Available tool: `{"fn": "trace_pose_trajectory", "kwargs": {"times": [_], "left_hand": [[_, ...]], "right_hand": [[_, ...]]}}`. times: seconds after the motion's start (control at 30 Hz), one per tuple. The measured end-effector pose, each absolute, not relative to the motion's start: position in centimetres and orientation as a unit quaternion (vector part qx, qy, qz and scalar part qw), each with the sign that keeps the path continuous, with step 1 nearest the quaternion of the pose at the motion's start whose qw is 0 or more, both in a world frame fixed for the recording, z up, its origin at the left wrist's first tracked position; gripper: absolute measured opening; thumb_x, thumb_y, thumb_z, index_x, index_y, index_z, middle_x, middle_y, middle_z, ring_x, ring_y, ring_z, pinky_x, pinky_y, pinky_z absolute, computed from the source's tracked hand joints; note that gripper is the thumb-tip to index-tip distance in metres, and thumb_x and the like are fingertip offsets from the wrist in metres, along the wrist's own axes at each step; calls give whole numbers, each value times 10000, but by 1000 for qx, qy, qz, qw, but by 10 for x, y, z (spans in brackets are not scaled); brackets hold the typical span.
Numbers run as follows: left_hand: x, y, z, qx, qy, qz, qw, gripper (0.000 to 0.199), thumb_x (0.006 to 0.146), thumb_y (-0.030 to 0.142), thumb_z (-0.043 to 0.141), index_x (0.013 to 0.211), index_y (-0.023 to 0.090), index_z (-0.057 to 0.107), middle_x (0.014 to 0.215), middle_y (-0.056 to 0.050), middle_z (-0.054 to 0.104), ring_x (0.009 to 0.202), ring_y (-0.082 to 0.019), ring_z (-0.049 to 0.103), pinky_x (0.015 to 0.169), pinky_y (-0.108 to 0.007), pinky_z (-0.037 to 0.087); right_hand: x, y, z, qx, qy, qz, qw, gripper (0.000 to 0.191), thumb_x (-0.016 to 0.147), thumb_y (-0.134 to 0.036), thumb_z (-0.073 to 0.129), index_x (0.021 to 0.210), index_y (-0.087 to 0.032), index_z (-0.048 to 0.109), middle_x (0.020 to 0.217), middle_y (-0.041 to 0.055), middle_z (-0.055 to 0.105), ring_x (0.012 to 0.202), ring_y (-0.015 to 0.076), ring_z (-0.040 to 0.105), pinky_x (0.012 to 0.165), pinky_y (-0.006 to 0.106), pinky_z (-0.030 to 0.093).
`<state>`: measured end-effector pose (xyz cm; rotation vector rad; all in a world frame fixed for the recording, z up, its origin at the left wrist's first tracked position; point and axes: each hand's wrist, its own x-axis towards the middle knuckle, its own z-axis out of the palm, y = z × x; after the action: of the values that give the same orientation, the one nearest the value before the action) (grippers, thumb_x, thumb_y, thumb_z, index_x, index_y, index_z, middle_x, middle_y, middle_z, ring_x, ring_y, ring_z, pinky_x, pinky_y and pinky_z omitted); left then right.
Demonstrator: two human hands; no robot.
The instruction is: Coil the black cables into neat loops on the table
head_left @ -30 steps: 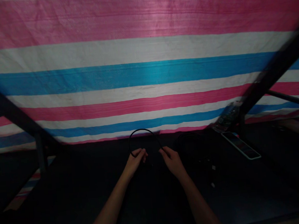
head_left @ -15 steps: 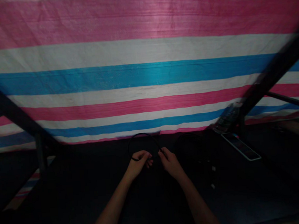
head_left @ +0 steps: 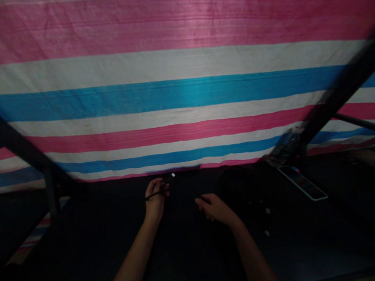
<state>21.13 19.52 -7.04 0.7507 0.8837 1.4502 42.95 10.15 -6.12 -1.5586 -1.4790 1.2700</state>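
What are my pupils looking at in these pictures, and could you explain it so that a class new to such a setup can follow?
There is no machine here: a person works with two bare hands. One camera, worn on the person's head, takes every picture, looking forward and down. The left hand holds a thin black cable. The right hand pinches a thin dark piece, perhaps part of the same cable; it is too dark to be sure. On the dark surface, to the right, lies a phone with a pale rim, near a clear plastic item. Behind hangs a striped sheet. At the far right is another person's arm.
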Motion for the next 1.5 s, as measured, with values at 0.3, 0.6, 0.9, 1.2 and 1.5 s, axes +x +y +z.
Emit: {"fn": "trace_pose_trajectory", "kwargs": {"times": [0.3, 0.6, 0.9, 1.2, 1.5], "left_hand": [[183, 213, -71, 288, 459, 665, 514, 185, 640, 284, 627, 785, 190, 560, 628, 6, 661, 497, -118, 580, 474, -201, 427], [232, 173, -65, 602, 388, 335, 612, 278, 825, 410, 559, 939, 163, 619, 630, -12, 665, 460, -112, 539, 454, -208, 371], [239, 157, -61, 724, 360, 285, 516, 360, 911, 440, 546, 1106, 155, 650, 561, 37, 558, 509, -125, 491, 501, -229, 342], [237, 170, -68, 567, 365, 426, 603, 332, 827, 493, 672, 879, 165, 658, 548, 58, 476, 478, -86, 399, 463, -195, 287], [209, 196, -69, 440, 398, 571, 567, 303, 818, 457, 711, 919, 187, 620, 563, 89, 401, 461, -60, 346, 441, -167, 250]], "right_hand": [[437, 94, -49, -368, -385, 691, 488, 394, 865, -528, 646, 765, -148, 622, 446, -121, 265, 365, 31, 169, 377, 188, 175], [420, 106, -60, -355, -357, 654, 564, 295, 838, -457, 647, 835, -167, 592, 512, -118, 248, 395, 39, 148, 407, 203, 161], [408, 105, -66, -536, -624, 379, 425, 284, 958, -341, 450, 948, -160, 669, 706, 8, 559, 624, 131, 464, 588, 249, 339], [403, 101, -59, -553, -639, 389, 366, 258, 959, -299, 472, 772, -177, 600, 663, -14, 540, 617, 126, 473, 592, 238, 323], [405, 102, -60, -561, -640, 401, 339, 228, 941, -250, 477, 787, -166, 624, 742, 3, 585, 713, 142, 531, 652, 246, 354]]}}
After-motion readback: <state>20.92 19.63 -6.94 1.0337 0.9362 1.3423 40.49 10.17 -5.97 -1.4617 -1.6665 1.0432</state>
